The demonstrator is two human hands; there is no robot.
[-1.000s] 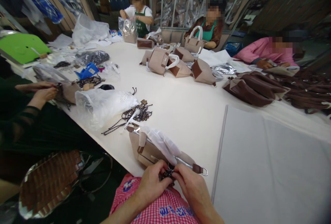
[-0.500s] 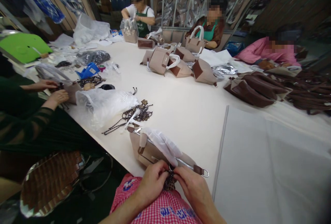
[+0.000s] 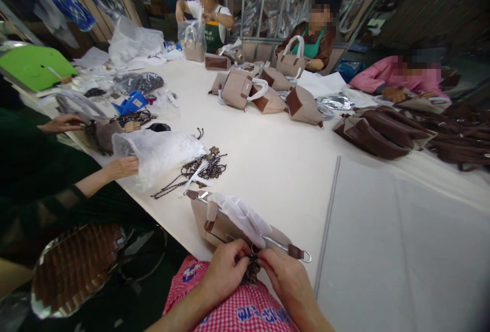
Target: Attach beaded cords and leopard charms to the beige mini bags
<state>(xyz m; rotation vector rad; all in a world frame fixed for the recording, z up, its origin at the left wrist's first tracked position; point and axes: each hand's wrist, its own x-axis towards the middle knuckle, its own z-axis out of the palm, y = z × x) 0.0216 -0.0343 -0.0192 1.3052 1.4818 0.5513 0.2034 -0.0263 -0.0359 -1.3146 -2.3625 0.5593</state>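
A taupe handbag (image 3: 225, 222) with brown trim and a silver zip stands at the table edge before me, its handle (image 3: 243, 217) wrapped in white film. Against its near side, by a small ring, my left hand (image 3: 228, 265) and my right hand (image 3: 281, 269) both pinch a dark patterned cord charm (image 3: 251, 270). The fingertips of the two hands almost meet, and they hide part of the cord. Beyond the bag lies a pile of similar beaded cord charms (image 3: 206, 169).
A clear plastic bag (image 3: 161, 153) lies left of the charms, with a co-worker's hand (image 3: 124, 167) at it. Several taupe handbags (image 3: 235, 89) stand mid-table. Brown bags (image 3: 377, 130) and a grey sheet (image 3: 383, 240) are on the right. Co-workers sit across the table.
My hands stay at the same spot on the charm, with only slight finger movement. The co-worker at left has moved one hand from a bag to the clear plastic bag.
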